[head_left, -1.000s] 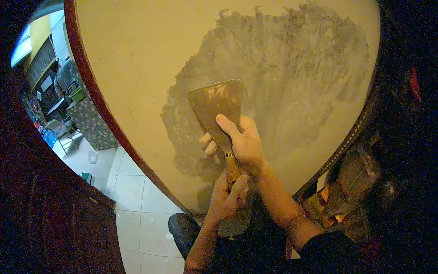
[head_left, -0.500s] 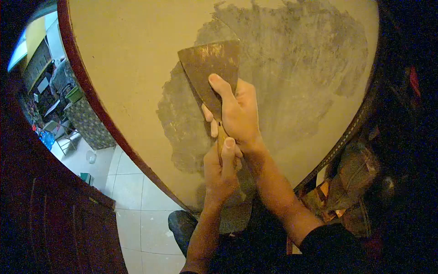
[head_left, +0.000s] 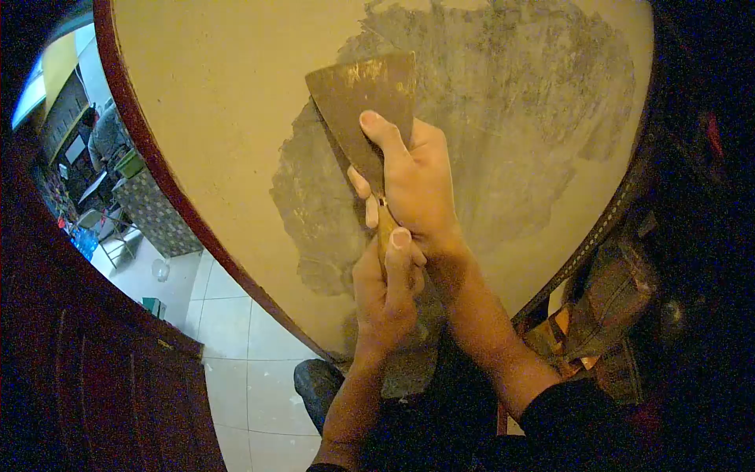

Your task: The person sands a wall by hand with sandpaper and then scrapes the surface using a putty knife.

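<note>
A wide putty knife with a brown, worn blade and a yellowish wooden handle lies against a cream surface. My right hand is closed around the base of the blade, its thumb on the blade's face and fingertips showing past the left edge. Lower down, my left hand grips the handle, thumb along it. Around and to the right of the blade spreads a rough grey patch with a ragged outline. The blade's far edge rests over that patch's upper left part.
A dark red edge borders the cream surface on the left. Beyond it are a tiled floor, a dark panelled door, a folding chair and a person by a patterned counter. Dim items, including a bag-like bundle, stand at right.
Both hands and the putty knife have moved slightly up the surface, away from me. The grip is the same. At left, the background has shifted a little with the camera.
</note>
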Demonstrator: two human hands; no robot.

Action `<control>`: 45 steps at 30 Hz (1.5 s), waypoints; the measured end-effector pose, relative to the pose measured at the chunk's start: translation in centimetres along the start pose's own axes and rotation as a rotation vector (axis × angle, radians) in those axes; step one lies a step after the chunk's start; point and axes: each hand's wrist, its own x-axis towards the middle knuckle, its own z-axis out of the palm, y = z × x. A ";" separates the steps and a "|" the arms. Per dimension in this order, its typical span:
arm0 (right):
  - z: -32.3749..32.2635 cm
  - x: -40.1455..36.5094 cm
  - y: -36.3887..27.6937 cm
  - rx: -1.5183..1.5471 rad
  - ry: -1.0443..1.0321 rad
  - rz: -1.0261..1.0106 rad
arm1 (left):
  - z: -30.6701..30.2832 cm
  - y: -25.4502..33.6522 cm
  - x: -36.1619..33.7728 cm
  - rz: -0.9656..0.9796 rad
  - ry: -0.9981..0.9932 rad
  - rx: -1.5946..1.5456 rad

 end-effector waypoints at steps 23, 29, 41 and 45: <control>-1.5 0.4 -1.0 -0.066 -0.062 0.030 | 1.4 1.5 0.6 -0.258 -0.182 -0.411; -1.1 1.7 -0.7 -0.106 -0.070 -0.017 | 1.1 1.3 1.5 -0.172 -0.105 -0.241; -1.9 -0.3 0.4 -0.014 -0.015 0.090 | 1.5 1.0 -0.4 -0.330 -0.094 -0.373; -1.4 1.2 -1.2 -0.033 -0.038 0.010 | 1.3 1.4 0.8 0.045 -0.062 0.155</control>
